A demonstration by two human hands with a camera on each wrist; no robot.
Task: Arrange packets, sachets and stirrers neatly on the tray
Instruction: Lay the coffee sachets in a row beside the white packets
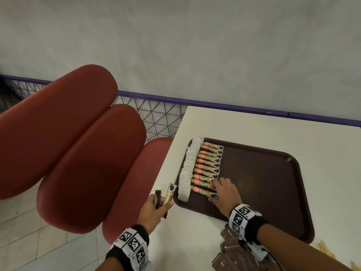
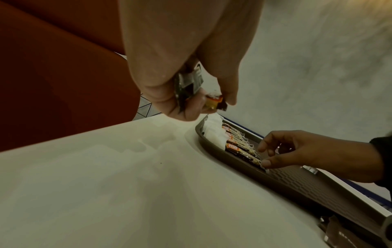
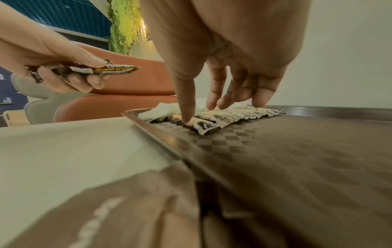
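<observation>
A brown tray point(image 1: 263, 182) lies on the white table. Along its left edge runs a column of white sachets point(image 1: 188, 169), with a row of orange-and-gold coffee sticks point(image 1: 209, 163) beside it. My right hand point(image 1: 224, 192) rests on the near end of that row. Its thumb point(image 3: 186, 115) presses the nearest stick point(image 3: 203, 125) and its fingers touch the sticks behind. My left hand point(image 1: 156, 207) hovers off the tray's left corner, over the table edge. It grips a few more coffee sticks point(image 1: 168, 194), which also show in the wrist views point(image 3: 114, 69).
A pile of brown sugar packets point(image 1: 230, 255) lies on the table under my right wrist. Wooden stirrers point(image 1: 324, 249) lie at the tray's near right corner. Red padded seats point(image 1: 88, 153) stand left of the table, with a purple rail point(image 1: 234, 106) behind. Most of the tray floor is bare.
</observation>
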